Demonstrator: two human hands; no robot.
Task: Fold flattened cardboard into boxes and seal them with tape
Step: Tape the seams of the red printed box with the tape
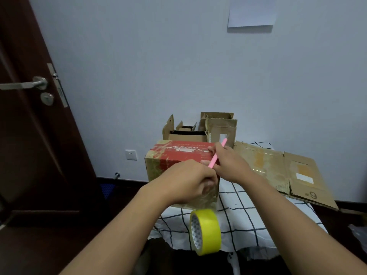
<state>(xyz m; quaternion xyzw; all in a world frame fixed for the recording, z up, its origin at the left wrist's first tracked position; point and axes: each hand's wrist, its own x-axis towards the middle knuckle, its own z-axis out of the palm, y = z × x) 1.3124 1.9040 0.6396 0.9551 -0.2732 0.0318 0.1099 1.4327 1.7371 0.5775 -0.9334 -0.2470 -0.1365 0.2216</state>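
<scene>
A folded brown box with a red printed top point(174, 155) stands on the checked cloth. My left hand point(188, 180) pinches a strip of clear tape against the box's near face. From that strip hangs a yellow tape roll point(205, 232), below the box's bottom edge. My right hand point(230, 163) grips a thin pink tool point(217, 153), and its lower tip meets the tape beside my left fingers.
Flattened cardboard sheets point(288, 171) lie to the right on the checked cloth point(248, 213). Two open boxes point(188, 132) stand behind against the wall. A dark door point(29, 116) is at the left, with a wall socket point(131, 154) near the floor.
</scene>
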